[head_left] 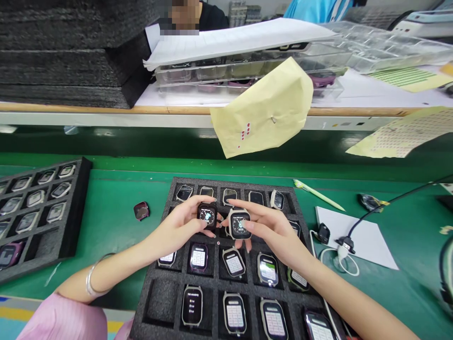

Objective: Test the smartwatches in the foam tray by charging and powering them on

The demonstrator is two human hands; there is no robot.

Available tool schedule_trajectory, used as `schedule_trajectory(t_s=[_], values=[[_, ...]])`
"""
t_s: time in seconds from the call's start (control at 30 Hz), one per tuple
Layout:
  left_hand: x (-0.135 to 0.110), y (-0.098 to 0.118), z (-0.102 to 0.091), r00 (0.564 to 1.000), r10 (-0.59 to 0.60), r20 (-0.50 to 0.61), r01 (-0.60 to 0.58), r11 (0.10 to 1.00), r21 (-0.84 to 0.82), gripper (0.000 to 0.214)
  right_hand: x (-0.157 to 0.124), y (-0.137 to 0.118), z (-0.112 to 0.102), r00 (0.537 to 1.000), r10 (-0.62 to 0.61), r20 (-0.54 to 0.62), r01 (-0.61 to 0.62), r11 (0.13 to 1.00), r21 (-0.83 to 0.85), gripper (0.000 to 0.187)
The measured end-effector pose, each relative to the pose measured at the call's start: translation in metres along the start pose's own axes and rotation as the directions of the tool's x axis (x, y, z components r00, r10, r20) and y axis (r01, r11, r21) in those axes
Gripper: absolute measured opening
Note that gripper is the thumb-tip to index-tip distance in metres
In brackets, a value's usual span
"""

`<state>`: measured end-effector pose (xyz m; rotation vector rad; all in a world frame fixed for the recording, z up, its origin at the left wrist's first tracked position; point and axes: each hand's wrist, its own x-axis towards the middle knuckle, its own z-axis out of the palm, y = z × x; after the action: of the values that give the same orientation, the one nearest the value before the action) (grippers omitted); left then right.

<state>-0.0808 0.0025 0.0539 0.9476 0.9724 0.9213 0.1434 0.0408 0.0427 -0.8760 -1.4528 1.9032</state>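
Note:
My left hand point(184, 220) is closed around a black smartwatch point(206, 213), its thumb on the lit screen. Beside it, my right hand point(267, 222) grips a silver smartwatch point(238, 224), also showing a clock face, with the thumb at the screen's edge. Both watches are held above a black foam tray point(159, 302) and have no straps. Several watch bodies sit in the tray's compartments, among them a purple-rimmed one point(198, 257) and a silver one with a dark menu screen point(192, 306). Some compartments are hidden behind my hands.
A second foam tray point(67, 236) of watches lies left, with a loose dark red watch point(141, 210) nearby. Right are a green pen point(318, 194), white paper point(380, 243) and cables. A shelf edge point(170, 111) crosses behind, bearing foam blocks point(63, 56) and clear trays; yellow paper point(265, 111) hangs down.

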Motion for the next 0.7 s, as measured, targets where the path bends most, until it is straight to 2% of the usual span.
schedule_trajectory(t_s=[0.33, 0.4, 0.5, 0.57, 0.63, 0.7], values=[[0.001, -0.001, 0.002, 1.0, 0.011, 0.003, -0.011, 1.0, 0.012, 0.038, 0.0, -0.001, 0.004, 0.999, -0.008, -0.041, 0.004, 0.996, -0.09, 0.045], [0.0, -0.001, 0.002, 1.0, 0.011, 0.006, -0.011, 1.0, 0.016, 0.038, -0.001, -0.001, 0.003, 1.0, -0.017, -0.009, 0.015, 0.993, -0.114, 0.048], [-0.003, -0.002, 0.001, 1.0, 0.004, 0.016, -0.005, 1.0, 0.009, 0.037, -0.007, -0.002, -0.002, 0.996, -0.028, 0.08, 0.043, 0.981, -0.19, 0.064], [-0.005, -0.004, 0.0, 1.0, 0.0, 0.023, 0.0, 1.0, -0.009, 0.035, -0.013, -0.002, -0.008, 0.992, 0.001, 0.127, 0.033, 0.963, -0.268, 0.07], [-0.007, -0.005, -0.002, 1.0, -0.003, 0.022, 0.003, 1.0, -0.022, 0.033, -0.019, 0.0, -0.018, 0.99, 0.048, 0.13, 0.013, 0.903, -0.429, 0.065], [-0.009, -0.007, -0.004, 1.0, -0.009, 0.012, 0.009, 1.0, -0.021, 0.03, -0.024, 0.004, -0.031, 0.995, 0.042, 0.092, 0.029, 0.753, -0.657, 0.057]])
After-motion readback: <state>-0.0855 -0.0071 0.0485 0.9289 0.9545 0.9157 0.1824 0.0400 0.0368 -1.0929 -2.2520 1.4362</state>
